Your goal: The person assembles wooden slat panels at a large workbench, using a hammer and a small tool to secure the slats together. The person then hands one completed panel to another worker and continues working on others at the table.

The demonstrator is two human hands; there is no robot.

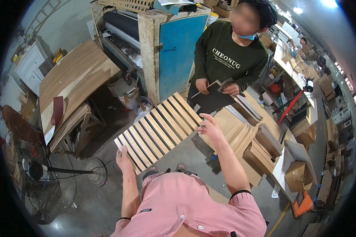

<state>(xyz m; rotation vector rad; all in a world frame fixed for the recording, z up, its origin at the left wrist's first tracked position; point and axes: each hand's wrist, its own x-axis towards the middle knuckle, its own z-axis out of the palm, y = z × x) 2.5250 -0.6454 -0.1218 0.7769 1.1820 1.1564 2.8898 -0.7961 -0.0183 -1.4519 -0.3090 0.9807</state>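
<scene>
The left hand [123, 159] pinches the near left end of a slatted wooden panel [164, 130], while the right hand [209, 127] grips its opposite end. The panel hangs between them, before the waist (its slats pale, with dark gaps). Right of it lie stacked boards [238, 137]; beyond stand a co-worker [230, 53] and a blue-sided machine [180, 55].

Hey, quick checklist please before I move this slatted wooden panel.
1. Left hand on the slatted panel's left end: ok.
2. Right hand on its right end: ok.
3. Panel apart from the floor fan on the left: ok.
4. Space toward the co-worker: not ok, looks close beyond the panel.
5. Space beside the right hand: not ok, stacked boards look close.
6. Panel's underside: cannot tell, hidden.
</scene>
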